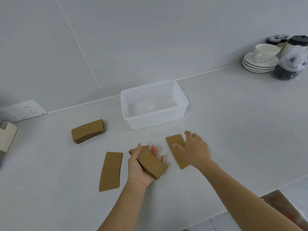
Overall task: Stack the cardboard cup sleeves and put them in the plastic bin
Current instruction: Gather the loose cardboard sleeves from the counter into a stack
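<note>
Brown cardboard sleeves [150, 161] rest in the cupped left hand [141, 165] as a growing stack — the right hand [194, 150], fingers spread, presses a loose sleeve [175, 142] to gather it, the plastic bin [154, 104] waiting empty behind.

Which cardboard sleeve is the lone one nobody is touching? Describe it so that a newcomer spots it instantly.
Start at the clear plastic bin against the wall, then come toward the camera and left, past the left hand holding a small stack. The single sleeve lies flat on the counter there. Unlike the thick pile farther back, it is one layer, untouched.
</note>
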Action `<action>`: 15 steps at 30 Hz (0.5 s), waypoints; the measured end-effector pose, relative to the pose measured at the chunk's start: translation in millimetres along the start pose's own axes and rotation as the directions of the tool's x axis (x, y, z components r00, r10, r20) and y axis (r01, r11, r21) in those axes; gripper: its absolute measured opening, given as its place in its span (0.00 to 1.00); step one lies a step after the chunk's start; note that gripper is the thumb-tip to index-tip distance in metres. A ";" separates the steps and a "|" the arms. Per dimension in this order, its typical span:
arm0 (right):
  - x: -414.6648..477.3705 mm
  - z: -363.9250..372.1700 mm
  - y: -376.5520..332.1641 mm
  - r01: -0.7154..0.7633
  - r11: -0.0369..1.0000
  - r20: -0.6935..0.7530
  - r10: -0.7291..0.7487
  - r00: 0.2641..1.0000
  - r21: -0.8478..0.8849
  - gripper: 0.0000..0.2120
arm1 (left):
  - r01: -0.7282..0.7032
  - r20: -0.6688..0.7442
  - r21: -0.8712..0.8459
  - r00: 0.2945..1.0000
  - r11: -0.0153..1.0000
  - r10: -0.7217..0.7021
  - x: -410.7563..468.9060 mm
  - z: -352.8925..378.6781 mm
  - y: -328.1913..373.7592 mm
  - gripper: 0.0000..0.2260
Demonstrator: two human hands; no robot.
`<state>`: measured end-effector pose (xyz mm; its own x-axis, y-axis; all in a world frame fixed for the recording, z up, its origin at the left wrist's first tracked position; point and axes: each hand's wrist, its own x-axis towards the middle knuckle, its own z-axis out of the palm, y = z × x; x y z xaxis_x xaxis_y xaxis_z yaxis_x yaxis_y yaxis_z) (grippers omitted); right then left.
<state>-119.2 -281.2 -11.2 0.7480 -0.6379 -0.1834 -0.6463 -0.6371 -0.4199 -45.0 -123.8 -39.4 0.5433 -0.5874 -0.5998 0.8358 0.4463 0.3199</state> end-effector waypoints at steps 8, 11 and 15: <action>-15.0 45.4 14.6 0.054 0.957 -0.103 -0.087 0.991 -0.286 0.30 | -0.018 -0.002 -0.008 1.000 1.000 0.018 -3.3 -5.2 1.0 0.20; -14.8 41.1 13.1 0.077 0.948 -0.091 -0.110 0.990 -0.309 0.23 | -0.017 0.002 -0.007 1.000 1.000 0.017 -4.9 -4.5 0.7 0.20; -9.0 21.8 9.0 0.074 0.966 0.003 -0.076 0.997 -0.249 0.18 | -0.036 0.016 -0.015 0.999 0.999 0.036 -9.6 -1.5 3.7 0.19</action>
<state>-128.5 -271.7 -32.7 0.7953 -0.5865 -0.1533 -0.6062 -0.7703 -0.1980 -47.3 -115.5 -33.6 0.5742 -0.5816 -0.5762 0.8145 0.4773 0.3299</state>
